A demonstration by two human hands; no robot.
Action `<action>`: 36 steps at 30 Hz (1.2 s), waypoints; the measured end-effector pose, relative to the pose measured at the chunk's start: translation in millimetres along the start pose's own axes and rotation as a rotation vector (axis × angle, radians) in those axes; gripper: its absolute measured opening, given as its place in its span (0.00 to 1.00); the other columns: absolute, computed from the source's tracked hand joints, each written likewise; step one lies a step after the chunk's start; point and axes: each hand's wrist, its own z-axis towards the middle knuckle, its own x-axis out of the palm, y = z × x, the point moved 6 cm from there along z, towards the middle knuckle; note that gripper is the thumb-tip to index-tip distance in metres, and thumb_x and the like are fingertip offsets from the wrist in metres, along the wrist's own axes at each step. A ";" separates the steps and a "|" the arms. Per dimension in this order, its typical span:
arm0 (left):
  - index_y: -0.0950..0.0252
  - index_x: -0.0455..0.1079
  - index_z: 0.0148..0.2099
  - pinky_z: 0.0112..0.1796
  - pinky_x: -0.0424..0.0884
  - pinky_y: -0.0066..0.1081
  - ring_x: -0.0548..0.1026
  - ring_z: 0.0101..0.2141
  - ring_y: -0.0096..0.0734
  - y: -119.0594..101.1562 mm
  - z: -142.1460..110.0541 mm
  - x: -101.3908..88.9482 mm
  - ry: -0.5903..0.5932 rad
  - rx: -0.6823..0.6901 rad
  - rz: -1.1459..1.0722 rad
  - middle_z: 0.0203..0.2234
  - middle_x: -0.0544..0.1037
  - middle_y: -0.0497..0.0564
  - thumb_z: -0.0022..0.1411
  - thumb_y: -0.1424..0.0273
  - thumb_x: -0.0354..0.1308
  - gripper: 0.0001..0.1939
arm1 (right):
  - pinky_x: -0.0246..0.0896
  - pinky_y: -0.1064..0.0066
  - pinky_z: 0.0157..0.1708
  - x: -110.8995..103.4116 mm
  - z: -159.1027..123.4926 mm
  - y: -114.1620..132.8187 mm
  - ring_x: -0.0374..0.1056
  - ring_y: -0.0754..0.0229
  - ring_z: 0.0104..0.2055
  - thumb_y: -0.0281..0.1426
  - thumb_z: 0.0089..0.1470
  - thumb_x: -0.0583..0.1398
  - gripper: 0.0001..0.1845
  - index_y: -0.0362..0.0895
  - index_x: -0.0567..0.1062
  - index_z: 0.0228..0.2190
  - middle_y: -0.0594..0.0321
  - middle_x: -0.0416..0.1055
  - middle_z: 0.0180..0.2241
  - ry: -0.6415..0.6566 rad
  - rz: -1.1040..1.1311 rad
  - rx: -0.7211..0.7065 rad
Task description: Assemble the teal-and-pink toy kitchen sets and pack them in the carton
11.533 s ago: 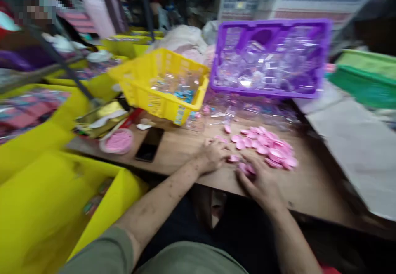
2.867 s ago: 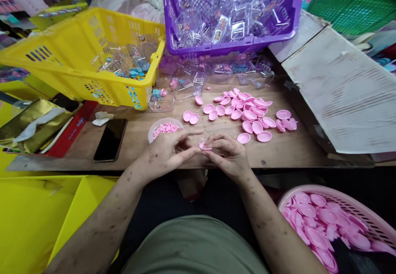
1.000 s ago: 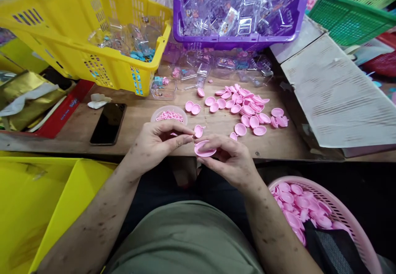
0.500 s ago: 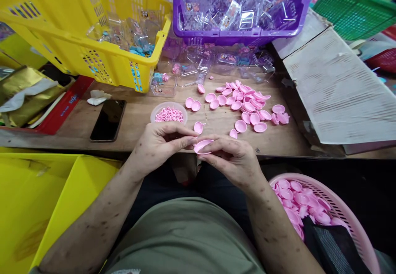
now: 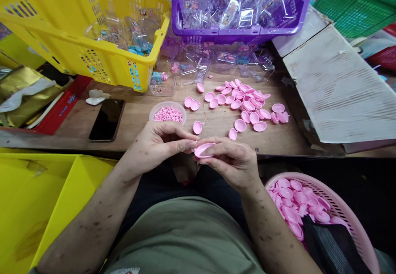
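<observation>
The right hand [image 5: 236, 158] gripped a pink oval cup [image 5: 201, 151] between thumb and fingers; the left hand [image 5: 154, 142] had thumb and forefinger pinched together at the cup's left end — whether a small piece sat between them I could not tell. Beyond the left fingers stood the bowl of pink bits [image 5: 150, 114], with the phone [image 5: 107, 120] farther left. A lone cup [image 5: 197, 127] lay just ahead of the fingertips, and the heap of cups [image 5: 249, 102] spread ahead and right. Farther off, clear packs [image 5: 198, 67], the yellow basket [image 5: 114, 63] and the purple basket [image 5: 235, 32] closed the way; the white board [image 5: 337, 88] did so at right.

In the earliest frame the bowl was left of the phone — now it was on the phone's right. The table's [image 5: 284, 140] front edge ran close by the hands. Bare wood lay between phone and bowl, and between lone cup and heap.
</observation>
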 end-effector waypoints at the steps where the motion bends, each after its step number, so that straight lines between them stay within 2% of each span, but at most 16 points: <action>1: 0.62 0.89 0.39 0.37 0.87 0.34 0.89 0.34 0.43 0.1 -1.2 0.2 -0.006 -0.002 0.010 0.34 0.90 0.55 0.60 0.57 0.82 0.15 | 0.86 0.63 0.48 0.1 -0.1 1.0 0.87 0.53 0.46 0.31 0.67 0.74 0.05 0.53 0.89 0.43 0.60 0.89 0.47 -0.008 -0.014 -0.017; 8: 0.59 0.88 0.40 0.32 0.88 0.37 0.89 0.35 0.47 -3.8 -14.5 3.5 -0.156 0.040 0.093 0.36 0.90 0.54 0.63 0.53 0.80 0.15 | 0.86 0.62 0.47 1.5 -6.4 6.2 0.87 0.52 0.45 0.36 0.69 0.73 0.02 0.52 0.89 0.41 0.57 0.89 0.47 -0.132 -0.200 -0.091; 14: 0.60 0.87 0.38 0.29 0.86 0.34 0.88 0.31 0.42 -4.5 -18.2 6.2 -0.096 0.023 0.006 0.32 0.89 0.53 0.64 0.52 0.79 0.16 | 0.86 0.64 0.47 8.3 -9.2 9.4 0.87 0.53 0.45 0.35 0.69 0.73 0.03 0.52 0.87 0.45 0.57 0.88 0.48 -0.108 -0.262 -0.137; 18: 0.61 0.88 0.40 0.34 0.86 0.32 0.87 0.33 0.39 -0.5 -15.2 10.0 -0.084 0.023 -0.003 0.33 0.89 0.53 0.66 0.53 0.78 0.16 | 0.84 0.63 0.49 9.2 -11.0 3.3 0.86 0.54 0.48 0.35 0.71 0.71 0.03 0.52 0.86 0.46 0.57 0.87 0.50 -0.106 -0.258 -0.128; 20: 0.61 0.88 0.44 0.41 0.87 0.33 0.88 0.38 0.40 4.1 -13.3 11.0 -0.096 0.044 0.070 0.39 0.90 0.55 0.69 0.54 0.75 0.16 | 0.83 0.61 0.50 4.6 -10.4 -4.6 0.85 0.53 0.49 0.36 0.71 0.71 0.03 0.52 0.85 0.45 0.57 0.87 0.50 -0.092 -0.289 -0.104; 22: 0.61 0.86 0.55 0.46 0.85 0.34 0.87 0.43 0.39 6.2 -11.4 5.6 -0.148 0.115 0.202 0.49 0.88 0.57 0.70 0.55 0.73 0.19 | 0.81 0.58 0.52 -6.8 -7.7 -15.7 0.84 0.51 0.51 0.37 0.72 0.70 0.03 0.52 0.84 0.45 0.56 0.86 0.51 -0.111 -0.360 -0.073; 24: 0.59 0.77 0.69 0.48 0.83 0.35 0.84 0.43 0.35 3.7 -9.9 -9.5 -0.265 0.217 0.360 0.57 0.84 0.58 0.72 0.57 0.72 0.28 | 0.78 0.54 0.55 -22.2 -2.7 -29.4 0.82 0.49 0.52 0.36 0.72 0.69 0.03 0.51 0.84 0.44 0.56 0.86 0.51 -0.145 -0.515 -0.035; 26: 0.59 0.71 0.73 0.48 0.80 0.36 0.81 0.42 0.36 -1.3 -7.5 -29.6 -0.376 0.282 0.540 0.57 0.82 0.57 0.74 0.59 0.68 0.30 | 0.72 0.47 0.59 -36.2 3.5 -45.3 0.79 0.45 0.54 0.35 0.71 0.69 0.02 0.51 0.84 0.42 0.56 0.86 0.52 -0.149 -0.745 0.032; 28: 0.60 0.77 0.66 0.52 0.77 0.42 0.79 0.45 0.43 -4.8 -1.1 -45.6 -0.380 0.283 0.778 0.52 0.83 0.57 0.75 0.61 0.64 0.21 | 0.65 0.40 0.61 -46.7 7.5 -59.6 0.74 0.40 0.59 0.35 0.69 0.71 0.03 0.52 0.84 0.44 0.55 0.84 0.57 -0.121 -0.947 0.108; 31: 0.61 0.83 0.53 0.55 0.72 0.52 0.77 0.51 0.56 0.9 12.2 -57.2 -0.229 0.193 1.141 0.48 0.84 0.60 0.74 0.63 0.61 0.13 | 0.63 0.39 0.60 -60.6 2.4 -66.0 0.70 0.35 0.63 0.37 0.65 0.72 0.18 0.53 0.82 0.55 0.50 0.77 0.64 -0.176 -1.092 0.162; 33: 0.60 0.85 0.51 0.52 0.71 0.52 0.76 0.51 0.59 9.4 19.4 -61.3 -0.146 0.122 1.277 0.47 0.84 0.61 0.74 0.64 0.61 0.12 | 0.65 0.42 0.57 -70.7 -9.5 -62.7 0.70 0.36 0.59 0.42 0.62 0.73 0.25 0.51 0.79 0.58 0.47 0.77 0.61 -0.294 -1.157 0.184; 34: 0.58 0.86 0.49 0.50 0.70 0.51 0.76 0.50 0.58 13.4 22.6 -62.7 -0.122 0.098 1.310 0.47 0.84 0.60 0.73 0.63 0.62 0.12 | 0.66 0.44 0.55 -74.8 -16.5 -62.1 0.71 0.36 0.56 0.45 0.62 0.73 0.25 0.50 0.78 0.56 0.48 0.78 0.56 -0.333 -1.180 0.205; 36: 0.56 0.87 0.44 0.48 0.69 0.50 0.76 0.48 0.56 19.3 28.5 -64.6 -0.091 0.089 1.331 0.46 0.85 0.59 0.73 0.62 0.63 0.10 | 0.67 0.50 0.48 -78.7 -28.0 -65.3 0.72 0.40 0.47 0.48 0.63 0.71 0.20 0.49 0.78 0.47 0.52 0.80 0.45 -0.322 -1.177 0.255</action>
